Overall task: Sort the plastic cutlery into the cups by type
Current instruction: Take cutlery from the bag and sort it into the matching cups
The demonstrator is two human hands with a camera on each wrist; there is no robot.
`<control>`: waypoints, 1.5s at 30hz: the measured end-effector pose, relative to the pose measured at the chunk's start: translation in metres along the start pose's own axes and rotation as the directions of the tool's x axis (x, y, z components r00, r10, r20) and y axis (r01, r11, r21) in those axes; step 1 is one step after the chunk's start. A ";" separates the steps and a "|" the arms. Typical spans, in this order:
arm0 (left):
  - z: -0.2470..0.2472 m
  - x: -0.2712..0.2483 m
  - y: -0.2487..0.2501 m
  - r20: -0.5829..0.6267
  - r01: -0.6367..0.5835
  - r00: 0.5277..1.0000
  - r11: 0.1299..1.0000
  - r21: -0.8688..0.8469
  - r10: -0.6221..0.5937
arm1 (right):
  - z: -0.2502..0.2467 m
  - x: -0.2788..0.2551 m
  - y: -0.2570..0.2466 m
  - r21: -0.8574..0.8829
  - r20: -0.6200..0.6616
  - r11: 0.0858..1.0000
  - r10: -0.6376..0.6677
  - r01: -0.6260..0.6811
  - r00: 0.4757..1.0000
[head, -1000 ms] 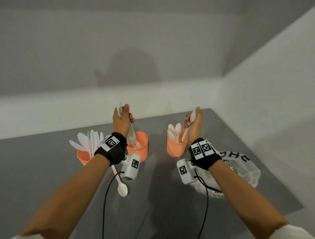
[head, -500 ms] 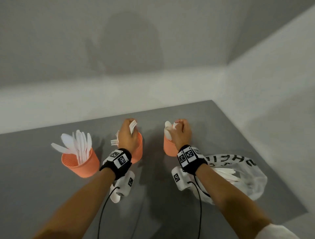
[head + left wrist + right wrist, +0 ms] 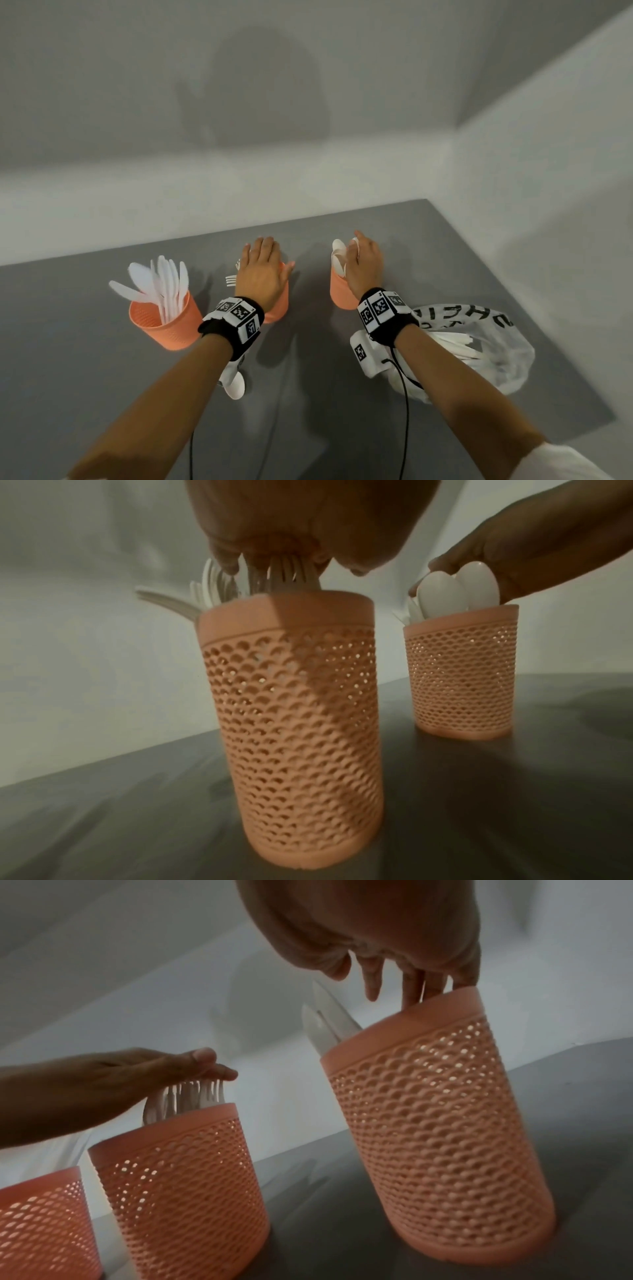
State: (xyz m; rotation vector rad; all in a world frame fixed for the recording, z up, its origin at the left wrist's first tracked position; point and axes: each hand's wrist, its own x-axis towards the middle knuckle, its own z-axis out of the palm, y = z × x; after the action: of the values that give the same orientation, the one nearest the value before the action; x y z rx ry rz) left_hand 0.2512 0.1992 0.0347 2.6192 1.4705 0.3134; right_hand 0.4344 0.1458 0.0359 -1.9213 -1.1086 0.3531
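Cutlery, head view: forks [image 3: 231,280] under the flat left hand [image 3: 262,274] in the middle cup [image 3: 279,308]; spoons [image 3: 339,257] beside the right hand [image 3: 364,267].
Left wrist: left grip spread flat on fork tines.
Right wrist: right fingers [image 3: 411,993] relaxed apart, touching the spoon cup [image 3: 435,1123] on the counter [image 3: 565,1096].

Orange perforated cups [image 3: 164,325], white cutlery [image 3: 164,284]

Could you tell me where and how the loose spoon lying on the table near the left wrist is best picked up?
Judging by what shows, pinch the spoon by its handle, coming from above. It lies flat on the table, bowl end toward the person, and the left wrist hides most of the handle. The left hand would have to move aside first.
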 end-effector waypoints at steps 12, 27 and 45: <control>-0.023 -0.012 0.005 0.086 0.104 0.991 0.992 -0.071 -0.098 | -0.013 -0.013 -0.006 0.011 0.036 1.000 0.028 -0.028 0.999; -0.076 -0.085 -0.013 -0.262 -0.136 0.965 0.845 -0.517 -0.004 | 0.002 -0.083 -0.063 0.266 0.057 0.952 -0.172 0.151 0.983; -0.057 -0.175 -0.065 -0.098 0.074 0.986 0.879 -0.471 -0.136 | 0.084 -0.176 -0.043 -0.442 0.599 0.883 0.161 0.156 0.784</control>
State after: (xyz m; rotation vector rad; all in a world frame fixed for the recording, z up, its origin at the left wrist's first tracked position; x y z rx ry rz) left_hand 0.0951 0.0843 0.0553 2.1597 1.3572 0.7361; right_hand 0.2601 0.0588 -0.0080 -2.3051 -1.7581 0.8334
